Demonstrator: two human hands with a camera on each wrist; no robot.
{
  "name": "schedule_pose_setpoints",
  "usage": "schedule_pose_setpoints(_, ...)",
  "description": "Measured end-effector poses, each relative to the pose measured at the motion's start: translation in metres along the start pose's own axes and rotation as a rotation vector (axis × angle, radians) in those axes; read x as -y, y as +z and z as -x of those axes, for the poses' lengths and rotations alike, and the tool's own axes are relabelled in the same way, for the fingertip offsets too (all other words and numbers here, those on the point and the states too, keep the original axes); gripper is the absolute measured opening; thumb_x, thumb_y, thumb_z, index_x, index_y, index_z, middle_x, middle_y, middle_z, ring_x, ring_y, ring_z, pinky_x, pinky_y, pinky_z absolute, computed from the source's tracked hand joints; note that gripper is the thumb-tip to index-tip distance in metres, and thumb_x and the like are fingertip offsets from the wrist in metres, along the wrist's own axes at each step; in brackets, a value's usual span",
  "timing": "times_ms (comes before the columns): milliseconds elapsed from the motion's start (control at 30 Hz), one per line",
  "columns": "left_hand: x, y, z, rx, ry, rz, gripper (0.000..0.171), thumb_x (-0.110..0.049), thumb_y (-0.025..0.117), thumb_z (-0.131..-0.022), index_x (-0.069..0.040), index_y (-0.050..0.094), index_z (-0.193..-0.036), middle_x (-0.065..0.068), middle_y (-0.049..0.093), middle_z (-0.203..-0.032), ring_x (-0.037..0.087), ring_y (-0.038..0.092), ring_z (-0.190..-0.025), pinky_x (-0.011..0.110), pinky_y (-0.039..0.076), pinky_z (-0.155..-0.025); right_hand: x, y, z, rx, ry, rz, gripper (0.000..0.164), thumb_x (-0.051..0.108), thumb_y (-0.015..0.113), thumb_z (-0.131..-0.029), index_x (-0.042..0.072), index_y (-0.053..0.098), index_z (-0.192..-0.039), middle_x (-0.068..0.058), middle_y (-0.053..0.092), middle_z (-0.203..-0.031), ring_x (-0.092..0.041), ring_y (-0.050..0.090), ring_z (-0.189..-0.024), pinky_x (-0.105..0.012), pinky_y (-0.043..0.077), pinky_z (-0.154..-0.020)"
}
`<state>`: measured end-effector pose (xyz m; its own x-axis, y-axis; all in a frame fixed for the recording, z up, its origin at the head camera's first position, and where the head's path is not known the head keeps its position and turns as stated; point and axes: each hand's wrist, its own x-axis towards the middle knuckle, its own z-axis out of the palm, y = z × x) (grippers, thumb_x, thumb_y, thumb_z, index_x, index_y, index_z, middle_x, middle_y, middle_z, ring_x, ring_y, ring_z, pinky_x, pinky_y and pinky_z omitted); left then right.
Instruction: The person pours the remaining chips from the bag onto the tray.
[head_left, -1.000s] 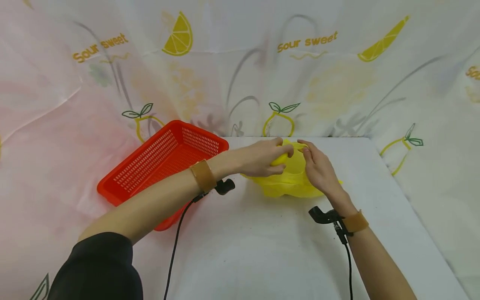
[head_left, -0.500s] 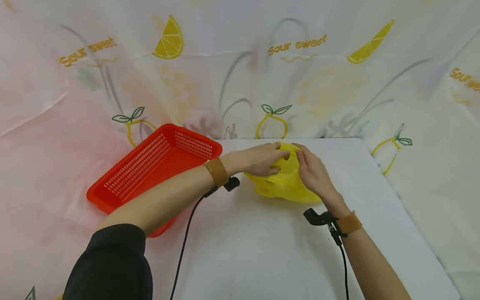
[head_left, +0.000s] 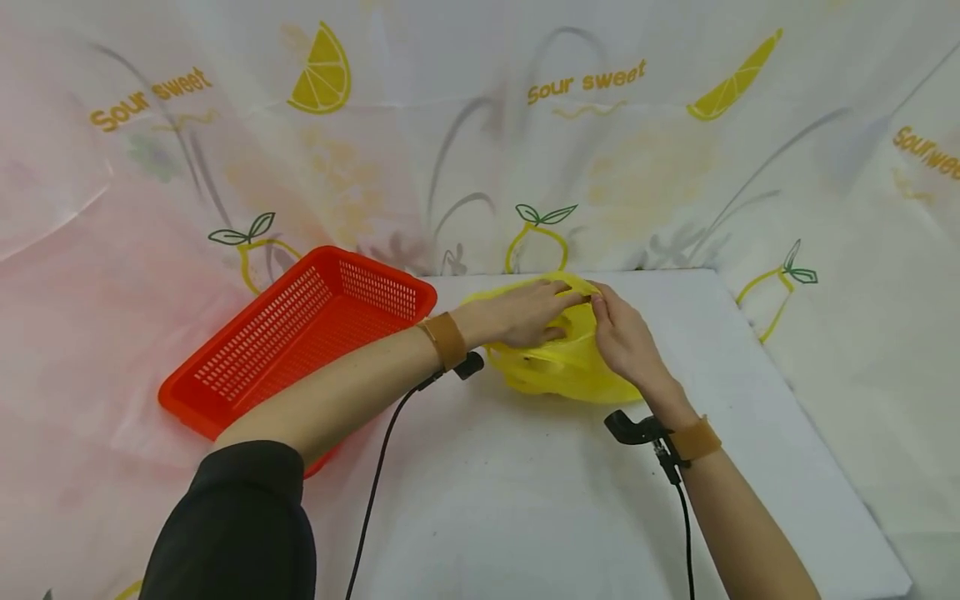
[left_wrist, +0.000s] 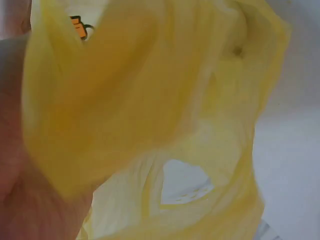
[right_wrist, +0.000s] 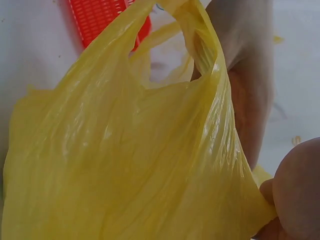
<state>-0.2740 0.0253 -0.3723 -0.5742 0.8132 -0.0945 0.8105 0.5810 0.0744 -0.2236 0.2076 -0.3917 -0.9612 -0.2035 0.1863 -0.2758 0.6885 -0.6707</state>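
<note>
A thin yellow plastic bag (head_left: 558, 375) with loop handles rests on the white table, its mouth spread between both hands. My right hand (head_left: 626, 337) pinches the bag's edge between thumb and fingers. In the right wrist view its thumb (right_wrist: 302, 187) presses the plastic at the lower right. My left hand (head_left: 521, 315) lies across the bag's mouth, fingers extended and thumb apart, the index fingertip close to the right fingers. In the left wrist view, the bag's film (left_wrist: 125, 100) covers most of that hand.
A red perforated plastic basket (head_left: 300, 325) stands left of the bag, under the left forearm. A lemon-print cloth (head_left: 420, 150) hangs behind the white table (head_left: 525, 500). Black cables (head_left: 378, 475) trail from both wrist cameras.
One second ago the left hand held a round yellow thing over the bag; it no longer shows there. The left fingers have spread, and the bag's rim has risen behind that hand.
</note>
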Motion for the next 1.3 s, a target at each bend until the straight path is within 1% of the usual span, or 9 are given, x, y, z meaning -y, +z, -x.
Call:
schedule_pose_setpoints(67, -0.001, -0.003, 0.002, 0.014, -0.011, -0.011, 0.067, -0.042, 0.05, -0.097, -0.017, 0.022, -0.153, 0.007, 0.029, -0.154, 0.023, 0.028, -0.14, 0.035, 0.018, -0.117, 0.0, -0.001, -0.001, -0.006, 0.0, 0.001, 0.044, 0.03, 0.028, -0.106, 0.01, 0.043, -0.142, -0.013, 0.051, -0.138, -0.032, 0.048, -0.125, -0.053, 0.039, -0.102)
schedule_pose_setpoints(100, -0.001, -0.004, 0.003, 0.026, -0.021, -0.013, 0.068, -0.045, 0.049, -0.097, -0.019, 0.02, -0.153, 0.005, 0.025, -0.156, 0.022, 0.025, -0.142, 0.036, 0.018, -0.117, 0.0, -0.001, -0.001, -0.008, -0.001, 0.003, 0.044, 0.03, 0.028, -0.106, 0.01, 0.042, -0.142, -0.013, 0.051, -0.138, -0.033, 0.047, -0.126, -0.054, 0.038, -0.102)
schedule_pose_setpoints(233, -0.003, -0.007, 0.007, 0.081, -0.06, 0.011, 0.07, -0.052, 0.044, -0.097, -0.028, 0.014, -0.154, -0.002, 0.018, -0.159, 0.019, 0.02, -0.144, 0.042, 0.027, -0.114, 0.0, -0.002, 0.0, 0.0, 0.007, 0.005, 0.045, 0.031, 0.027, -0.106, 0.012, 0.041, -0.144, -0.013, 0.048, -0.141, -0.034, 0.045, -0.128, -0.055, 0.037, -0.103)
schedule_pose_setpoints(333, -0.004, -0.008, 0.01, 0.092, -0.066, 0.033, 0.066, -0.053, 0.041, -0.097, -0.03, 0.015, -0.154, -0.005, 0.017, -0.159, 0.018, 0.019, -0.145, 0.045, 0.032, -0.111, -0.001, -0.001, 0.001, 0.006, 0.016, 0.004, 0.046, 0.032, 0.026, -0.106, 0.012, 0.039, -0.145, -0.014, 0.047, -0.143, -0.034, 0.043, -0.13, -0.055, 0.036, -0.104)
schedule_pose_setpoints(433, -0.005, -0.008, 0.014, 0.075, -0.038, 0.029, 0.062, -0.051, 0.039, -0.098, -0.029, 0.02, -0.153, -0.004, 0.02, -0.158, 0.016, 0.019, -0.145, 0.043, 0.031, -0.112, -0.002, -0.001, 0.001, 0.005, 0.016, -0.002, 0.046, 0.032, 0.026, -0.106, 0.011, 0.039, -0.145, -0.014, 0.047, -0.142, -0.033, 0.044, -0.13, -0.054, 0.035, -0.105)
schedule_pose_setpoints(600, -0.005, -0.008, 0.023, 0.033, 0.024, -0.014, 0.057, -0.047, 0.038, -0.1, -0.025, 0.028, -0.151, -0.002, 0.027, -0.156, 0.016, 0.024, -0.143, 0.04, 0.029, -0.113, -0.004, -0.002, 0.001, 0.003, 0.003, -0.016, 0.046, 0.033, 0.027, -0.105, 0.012, 0.04, -0.144, -0.013, 0.048, -0.141, -0.032, 0.045, -0.128, -0.054, 0.036, -0.104)
schedule_pose_setpoints(800, -0.004, -0.012, 0.037, -0.022, 0.064, -0.033, 0.054, -0.044, 0.038, -0.1, -0.023, 0.032, -0.15, -0.002, 0.031, -0.154, 0.016, 0.028, -0.142, 0.036, 0.025, -0.115, -0.004, -0.003, 0.001, 0.0, 0.0, -0.01, 0.046, 0.033, 0.026, -0.105, 0.012, 0.04, -0.144, -0.012, 0.048, -0.141, -0.032, 0.044, -0.129, -0.053, 0.035, -0.106)
schedule_pose_setpoints(1067, 0.002, -0.019, 0.063, -0.098, 0.053, -0.035, 0.054, -0.046, 0.036, -0.1, -0.026, 0.031, -0.15, -0.006, 0.028, -0.155, 0.013, 0.024, -0.143, 0.034, 0.021, -0.116, -0.003, -0.002, -0.001, -0.017, -0.001, 0.002, 0.043, 0.03, 0.028, -0.106, 0.012, 0.043, -0.142, -0.013, 0.05, -0.14, -0.033, 0.045, -0.128, -0.052, 0.035, -0.105)
schedule_pose_setpoints(1300, 0.012, -0.027, 0.081, -0.148, 0.05, -0.01, 0.056, -0.047, 0.037, -0.1, -0.024, 0.031, -0.15, -0.004, 0.029, -0.155, 0.016, 0.024, -0.143, 0.037, 0.019, -0.117, -0.003, -0.003, -0.001, -0.002, 0.014, -0.007, 0.044, 0.031, 0.026, -0.106, 0.014, 0.042, -0.144, -0.012, 0.049, -0.141, -0.031, 0.045, -0.129, -0.051, 0.035, -0.105)
